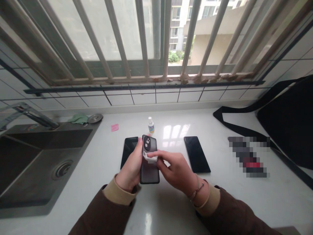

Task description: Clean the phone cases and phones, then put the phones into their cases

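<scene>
Left hand [130,166] clamped on a matte-cased smartphone [149,173], right hand [177,169] pinching a white cloth [149,157] against its back; hands together, small white-capped plastic bottle [151,125] just behind

Dark grey smartphone [149,171] in matte case, placed lengthwise on white surface [105,173], back turned upward, round camera lenses [147,143] at upper end; crumpled white cloth [149,157] pressed against its back.

Left hand [130,166] upright, right hand [177,169] angled inward, fingers [156,155] pinched
</scene>
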### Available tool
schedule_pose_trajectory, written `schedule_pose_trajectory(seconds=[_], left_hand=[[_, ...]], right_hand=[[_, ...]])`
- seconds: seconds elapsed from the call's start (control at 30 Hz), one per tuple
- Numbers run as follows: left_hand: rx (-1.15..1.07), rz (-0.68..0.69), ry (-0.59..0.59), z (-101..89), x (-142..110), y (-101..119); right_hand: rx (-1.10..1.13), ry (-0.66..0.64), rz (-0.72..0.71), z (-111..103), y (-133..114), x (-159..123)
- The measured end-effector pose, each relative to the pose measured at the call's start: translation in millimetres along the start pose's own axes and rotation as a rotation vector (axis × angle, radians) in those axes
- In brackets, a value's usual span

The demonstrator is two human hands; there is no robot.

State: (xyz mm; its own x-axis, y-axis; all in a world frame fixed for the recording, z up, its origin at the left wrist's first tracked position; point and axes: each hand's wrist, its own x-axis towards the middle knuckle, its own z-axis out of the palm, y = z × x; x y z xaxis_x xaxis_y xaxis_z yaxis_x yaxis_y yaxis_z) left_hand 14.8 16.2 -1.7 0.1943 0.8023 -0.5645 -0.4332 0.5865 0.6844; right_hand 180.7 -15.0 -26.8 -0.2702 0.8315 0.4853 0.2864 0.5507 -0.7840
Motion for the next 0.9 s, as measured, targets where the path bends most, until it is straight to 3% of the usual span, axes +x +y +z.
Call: schedule_pose_trajectory(seconds=[0.1,0.2,0.3,0.43,0.63,0.77,0.9], left_hand=[[0.088,-0.093,-0.087,1.1,-8,3],[0.181,-0.231,-0.215,2.7,-15,2],[0.246,-0.299,-0.263,3.0,-19,0],[0.259,-0.277,-0.205,3.8,-19,-1],[0.089,-0.053,-0.085,9.6,-12,0],[-0.058,0.132,-0.009,9.4,-4,-1],[-0.090,0.188,0.076,4.7,0,0]], right_hand=[[0.025,0.287,0.207,-10,1,4],[-0.069,0.464,0.257,-18,6,9],[-0.140,0.292,0.135,-18,10,11],[-0.252,0.022,-0.034,-10,17,9],[-0.380,-0.077,-0.075,-7,27,5],[-0.327,-0.115,-0.125,-3,26,4],[-0.212,-0.154,-0.220,4,18,2]])
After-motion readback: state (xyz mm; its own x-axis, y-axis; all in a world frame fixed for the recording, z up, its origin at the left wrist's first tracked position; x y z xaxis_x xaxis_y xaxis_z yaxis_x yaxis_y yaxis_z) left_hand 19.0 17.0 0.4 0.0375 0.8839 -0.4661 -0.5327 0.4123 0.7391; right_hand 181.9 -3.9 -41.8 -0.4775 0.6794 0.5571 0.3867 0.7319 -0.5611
